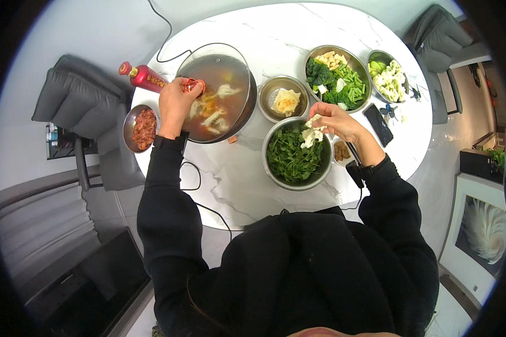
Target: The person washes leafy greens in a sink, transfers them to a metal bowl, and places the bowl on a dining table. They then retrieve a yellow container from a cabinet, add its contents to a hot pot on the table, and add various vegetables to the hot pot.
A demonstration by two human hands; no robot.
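My left hand [176, 105] grips a red knob [192, 86], apparently that of a clear glass lid [213, 47] over the large dark pot [246, 116]. Through the glass show reddish-brown broth and pale food pieces [216, 122]. Between the fingers of my right hand [339, 123] hangs a pale, ragged piece of food [312, 134]; its exact kind is unclear. Below it, a steel bowl [266, 166] holds leafy greens [294, 155]. Just behind stands a smaller steel bowl [267, 94] with a browned whitish slab [286, 102].
Left of the pot are a red bottle [148, 78] and a bowl of raw meat [145, 129]. Bowls of mixed vegetables [341, 82] and cauliflower [391, 82] stand back right, near a phone [378, 125] and keys [388, 110]. Cables [197, 170] cross the marble-patterned table [236, 185].
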